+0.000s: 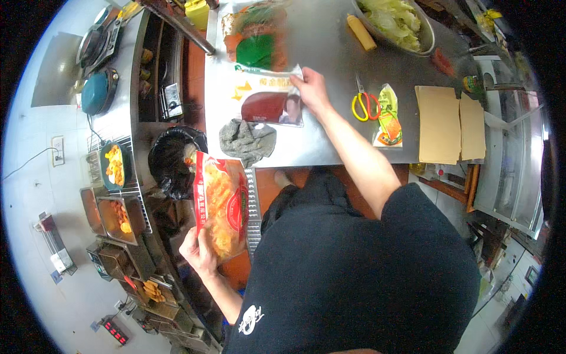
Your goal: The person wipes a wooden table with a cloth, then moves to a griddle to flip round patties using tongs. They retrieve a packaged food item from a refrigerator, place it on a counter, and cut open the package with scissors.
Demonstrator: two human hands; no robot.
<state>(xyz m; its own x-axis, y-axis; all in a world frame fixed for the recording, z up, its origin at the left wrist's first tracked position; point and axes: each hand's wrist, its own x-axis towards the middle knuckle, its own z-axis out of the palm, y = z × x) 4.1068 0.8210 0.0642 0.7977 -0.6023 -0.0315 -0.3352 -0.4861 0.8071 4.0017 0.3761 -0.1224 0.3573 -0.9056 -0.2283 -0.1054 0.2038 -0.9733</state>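
Note:
My left hand (201, 252) grips one end of a red and clear plastic bag of orange-coloured food (221, 203), which hangs off the near left corner of the steel table (314, 144). At the table's left side my right hand (311, 90) pinches the upper right corner of a white food packet (269, 95) with a dark red panel. A crumpled grey cloth (247, 139) lies just below that packet. Beyond it are clear bags with orange contents and a green patch (256, 51). Scissors with yellow and red handles (366, 106) lie right of my right forearm, beside a green and white sauce pouch (389, 121).
A metal bowl of lettuce (424, 48) and a squeeze bottle (361, 33) stand at the back. Brown paper sheets (437, 124) lie at the right. Left of the table is a bin with a black liner (170, 166); beyond are metal fryers (132, 261) and food trays (128, 221).

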